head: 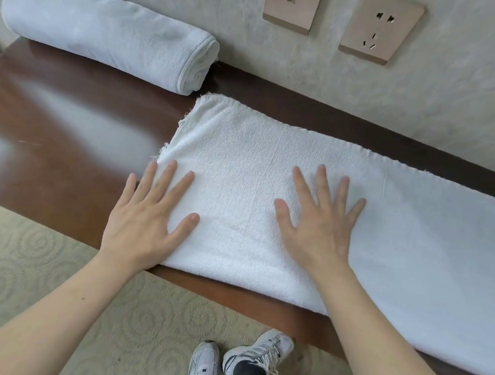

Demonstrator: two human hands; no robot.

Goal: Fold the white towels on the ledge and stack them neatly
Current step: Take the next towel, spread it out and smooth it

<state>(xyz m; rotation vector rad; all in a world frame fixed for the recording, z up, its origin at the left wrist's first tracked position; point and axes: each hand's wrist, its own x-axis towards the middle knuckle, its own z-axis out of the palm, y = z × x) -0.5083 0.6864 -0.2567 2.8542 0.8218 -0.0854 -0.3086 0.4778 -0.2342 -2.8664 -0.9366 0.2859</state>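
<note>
A white towel lies flat along the dark wooden ledge, folded lengthwise, its left end near the middle of the view and its right end running out of frame. My left hand presses flat on the towel's left end, fingers spread, partly over the edge onto the wood. My right hand lies flat on the towel a little to the right, fingers spread too. A second white towel, folded into a thick bundle, rests at the back left against the wall.
The wall behind the ledge carries two metal plates, a switch plate and a socket. Patterned carpet lies below the ledge's front edge, with my two sneakers on it.
</note>
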